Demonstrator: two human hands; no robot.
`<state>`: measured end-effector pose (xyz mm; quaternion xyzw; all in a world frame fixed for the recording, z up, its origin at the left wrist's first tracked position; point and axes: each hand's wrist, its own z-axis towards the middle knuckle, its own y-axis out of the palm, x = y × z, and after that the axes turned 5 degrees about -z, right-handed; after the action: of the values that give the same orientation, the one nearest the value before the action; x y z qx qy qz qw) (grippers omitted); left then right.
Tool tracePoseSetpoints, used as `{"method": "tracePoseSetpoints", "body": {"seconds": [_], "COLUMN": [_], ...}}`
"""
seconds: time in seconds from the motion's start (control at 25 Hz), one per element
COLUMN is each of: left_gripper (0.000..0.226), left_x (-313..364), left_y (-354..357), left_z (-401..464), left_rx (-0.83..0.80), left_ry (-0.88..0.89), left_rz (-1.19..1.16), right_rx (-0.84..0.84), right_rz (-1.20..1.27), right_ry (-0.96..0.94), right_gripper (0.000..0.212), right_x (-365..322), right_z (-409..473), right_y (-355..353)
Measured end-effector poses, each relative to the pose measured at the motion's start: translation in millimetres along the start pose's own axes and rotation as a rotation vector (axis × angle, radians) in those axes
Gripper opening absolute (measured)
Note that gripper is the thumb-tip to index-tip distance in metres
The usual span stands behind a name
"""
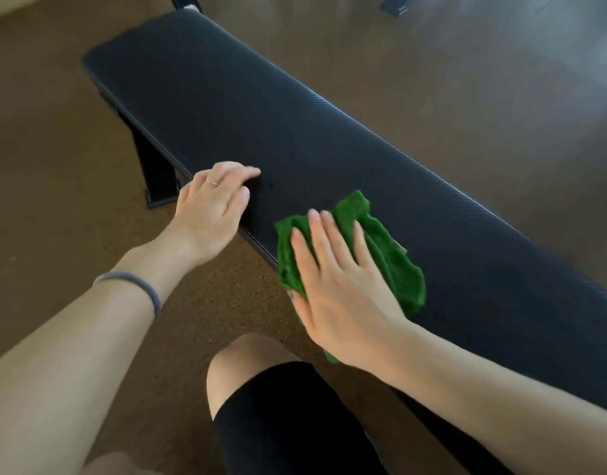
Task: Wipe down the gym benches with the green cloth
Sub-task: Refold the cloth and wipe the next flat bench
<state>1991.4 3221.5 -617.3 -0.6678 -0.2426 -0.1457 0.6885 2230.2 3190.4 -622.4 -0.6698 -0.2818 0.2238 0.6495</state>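
Note:
A long black padded gym bench (247, 108) runs from the upper left to the lower right. The crumpled green cloth (394, 255) lies on the pad near its close edge. My right hand (343, 286) presses flat on the cloth, fingers spread, covering its left half. My left hand (209, 207) rests on the bench's near edge to the left of the cloth, fingers curled over the pad, holding nothing else.
A black bench leg (158, 173) stands on the brown floor under the left part. My knee in black shorts (278, 406) is close below the bench. Dark equipment feet show at the top, one (394, 5) to the right.

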Motion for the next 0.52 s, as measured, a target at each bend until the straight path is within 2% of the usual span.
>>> {"method": "tracePoseSetpoints", "body": {"seconds": [0.08, 0.16, 0.24, 0.4, 0.52], "left_gripper": [0.048, 0.050, 0.050, 0.049, 0.049], "left_x": [-6.6, -13.4, -18.9, -19.2, -17.0], "left_y": [-13.3, -17.9, -19.9, -17.8, -17.0], "left_z": [11.5, 17.4, 18.2, 13.1, 12.6], "left_rx": [0.036, -0.004, -0.062, -0.063, -0.058], "left_ry": [-0.088, -0.196, -0.233, -0.255, -0.279], "left_rz": [-0.045, 0.060, 0.116, 0.014, -0.010], "right_rx": [0.005, 0.007, 0.044, 0.059, 0.033], "right_rz": [0.026, 0.048, 0.055, 0.048, 0.076], "right_ry": [0.029, 0.061, 0.011, -0.074, -0.107], "right_gripper": [0.072, 0.072, 0.071, 0.072, 0.073], "right_x": [-30.3, -48.0, -37.3, 3.1, 3.1], "right_z": [72.4, 108.1, 84.2, -34.6, 6.7], "right_y": [-8.0, -15.4, -6.5, 4.9, 3.7]}}
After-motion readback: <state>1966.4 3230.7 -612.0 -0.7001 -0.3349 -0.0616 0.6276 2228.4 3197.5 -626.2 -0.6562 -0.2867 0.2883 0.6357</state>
